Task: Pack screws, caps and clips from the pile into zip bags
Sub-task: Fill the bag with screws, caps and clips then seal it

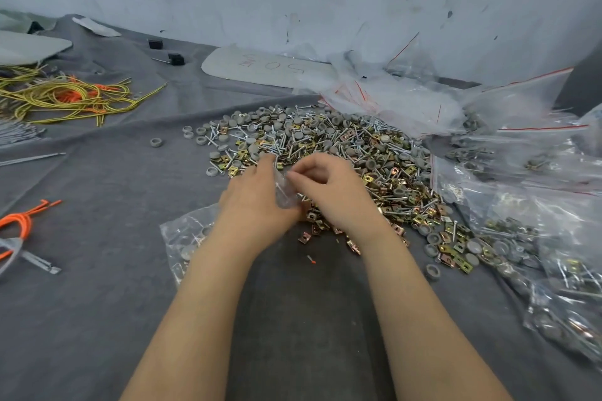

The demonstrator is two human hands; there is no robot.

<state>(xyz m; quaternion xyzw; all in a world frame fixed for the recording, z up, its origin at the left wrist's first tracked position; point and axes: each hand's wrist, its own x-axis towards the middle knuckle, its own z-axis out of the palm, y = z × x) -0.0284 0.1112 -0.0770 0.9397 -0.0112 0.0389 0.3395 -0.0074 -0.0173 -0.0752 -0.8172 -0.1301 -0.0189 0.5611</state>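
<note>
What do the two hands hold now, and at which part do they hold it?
They hold one small clear zip bag between them. The left hand grips its side; the right hand pinches its top edge.

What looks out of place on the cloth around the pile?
A small orange-tipped bit lies alone on the cloth on the near side of the pile; it looks unlike the pile's parts. One grey cap also sits apart, left of the pile.

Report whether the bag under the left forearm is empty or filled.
Partly filled: grey caps show through the flat clear bag; whether its zip is shut, cannot tell.
</note>
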